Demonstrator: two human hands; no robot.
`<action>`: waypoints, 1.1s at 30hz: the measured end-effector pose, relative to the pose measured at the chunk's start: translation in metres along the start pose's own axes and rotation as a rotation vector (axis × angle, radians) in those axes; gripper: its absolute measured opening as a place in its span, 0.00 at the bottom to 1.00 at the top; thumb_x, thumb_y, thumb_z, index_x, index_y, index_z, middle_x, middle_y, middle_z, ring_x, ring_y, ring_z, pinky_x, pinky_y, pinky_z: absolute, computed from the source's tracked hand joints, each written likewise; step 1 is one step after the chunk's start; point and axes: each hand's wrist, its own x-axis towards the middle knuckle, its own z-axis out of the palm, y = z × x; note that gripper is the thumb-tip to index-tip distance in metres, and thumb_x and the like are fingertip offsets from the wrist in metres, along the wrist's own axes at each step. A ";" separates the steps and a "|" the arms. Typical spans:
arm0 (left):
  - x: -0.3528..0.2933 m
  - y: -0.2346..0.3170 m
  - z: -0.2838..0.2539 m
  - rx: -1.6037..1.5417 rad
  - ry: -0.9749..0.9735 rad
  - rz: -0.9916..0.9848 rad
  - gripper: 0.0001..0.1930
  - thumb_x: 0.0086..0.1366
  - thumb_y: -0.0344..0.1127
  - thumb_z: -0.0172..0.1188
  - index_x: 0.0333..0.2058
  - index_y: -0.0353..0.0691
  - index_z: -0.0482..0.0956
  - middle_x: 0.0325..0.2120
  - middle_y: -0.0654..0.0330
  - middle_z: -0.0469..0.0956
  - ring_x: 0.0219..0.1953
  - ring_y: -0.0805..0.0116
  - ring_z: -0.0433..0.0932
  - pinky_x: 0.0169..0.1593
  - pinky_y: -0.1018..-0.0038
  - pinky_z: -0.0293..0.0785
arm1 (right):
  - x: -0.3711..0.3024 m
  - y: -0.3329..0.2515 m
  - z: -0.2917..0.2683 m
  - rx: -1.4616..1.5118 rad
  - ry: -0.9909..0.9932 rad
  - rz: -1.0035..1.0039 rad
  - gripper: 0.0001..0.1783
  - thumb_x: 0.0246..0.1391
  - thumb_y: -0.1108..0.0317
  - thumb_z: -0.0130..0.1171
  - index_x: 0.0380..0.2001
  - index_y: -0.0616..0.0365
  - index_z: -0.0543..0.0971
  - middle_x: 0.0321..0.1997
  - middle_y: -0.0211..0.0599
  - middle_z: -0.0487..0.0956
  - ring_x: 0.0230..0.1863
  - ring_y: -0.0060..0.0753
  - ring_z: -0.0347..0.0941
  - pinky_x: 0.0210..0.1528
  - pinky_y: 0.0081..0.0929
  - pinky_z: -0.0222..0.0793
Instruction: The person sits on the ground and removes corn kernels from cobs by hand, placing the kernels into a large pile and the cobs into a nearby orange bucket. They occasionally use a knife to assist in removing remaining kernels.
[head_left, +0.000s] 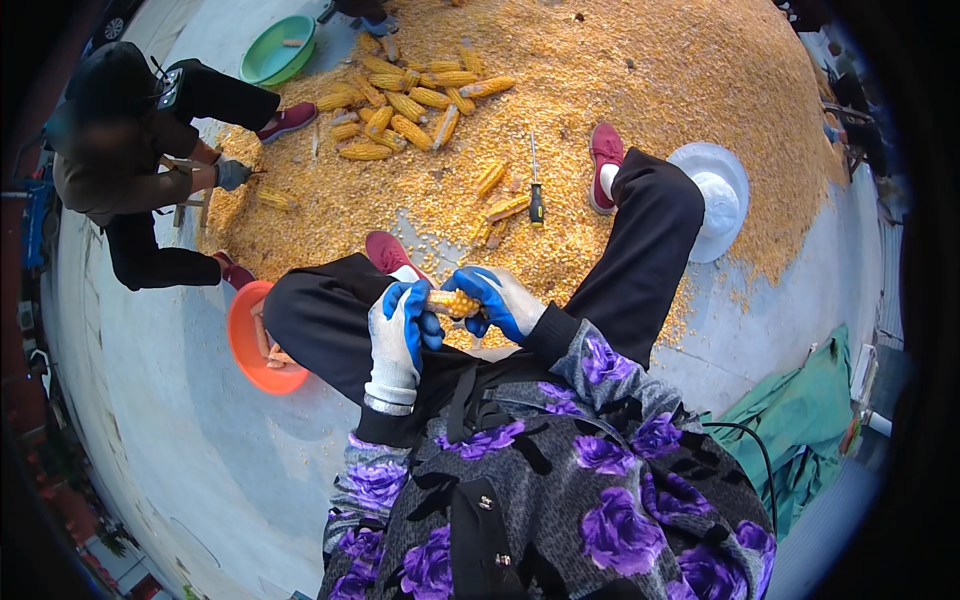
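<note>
Holding one corn cob [452, 301] closed between the left hand [398, 335] and the right hand [497, 300] above the knees, the person risks that loose kernels fly past the kernel pile [640, 90] at twelve o'clock if the gloves twist hard.

The single head view looks steeply down from the seated person's head, close over the left hand [398, 335] and right hand [500, 300] at their lap, facing outward across the spread maize kernels [640, 90] toward another person [130, 150] farther off at upper left.
</note>
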 end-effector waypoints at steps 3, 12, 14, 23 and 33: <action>0.007 -0.008 -0.006 -0.166 0.036 -0.104 0.12 0.66 0.42 0.57 0.27 0.42 0.72 0.12 0.68 0.67 0.10 0.78 0.64 0.15 0.81 0.64 | -0.006 0.001 0.008 -0.665 0.068 -0.337 0.24 0.55 0.50 0.59 0.42 0.60 0.74 0.30 0.45 0.76 0.33 0.39 0.75 0.32 0.34 0.70; -0.009 0.001 0.018 -0.048 0.092 0.076 0.09 0.65 0.40 0.57 0.31 0.40 0.74 0.15 0.67 0.69 0.14 0.80 0.66 0.17 0.83 0.63 | 0.016 0.031 -0.012 -0.325 0.143 -0.329 0.17 0.61 0.53 0.50 0.35 0.56 0.75 0.24 0.32 0.71 0.19 0.26 0.68 0.21 0.23 0.66; -0.002 -0.004 0.010 -0.044 0.094 0.032 0.10 0.64 0.41 0.58 0.29 0.42 0.74 0.14 0.68 0.69 0.13 0.80 0.66 0.16 0.83 0.63 | 0.009 0.016 -0.005 -0.185 0.108 -0.157 0.17 0.60 0.52 0.52 0.36 0.56 0.76 0.25 0.29 0.71 0.19 0.21 0.67 0.20 0.19 0.66; 0.002 -0.015 0.006 -0.292 0.084 -0.055 0.10 0.66 0.42 0.57 0.34 0.42 0.75 0.15 0.66 0.70 0.13 0.76 0.70 0.17 0.79 0.72 | 0.017 0.016 -0.014 -0.345 0.061 -0.413 0.19 0.62 0.51 0.47 0.41 0.55 0.76 0.26 0.34 0.73 0.19 0.26 0.72 0.19 0.20 0.68; 0.025 -0.037 0.016 -0.748 -0.220 -0.200 0.17 0.69 0.48 0.50 0.41 0.40 0.77 0.30 0.56 0.82 0.29 0.61 0.82 0.38 0.68 0.82 | 0.018 0.013 0.000 0.287 0.007 -0.131 0.24 0.56 0.61 0.61 0.53 0.57 0.71 0.45 0.31 0.77 0.42 0.23 0.75 0.41 0.21 0.72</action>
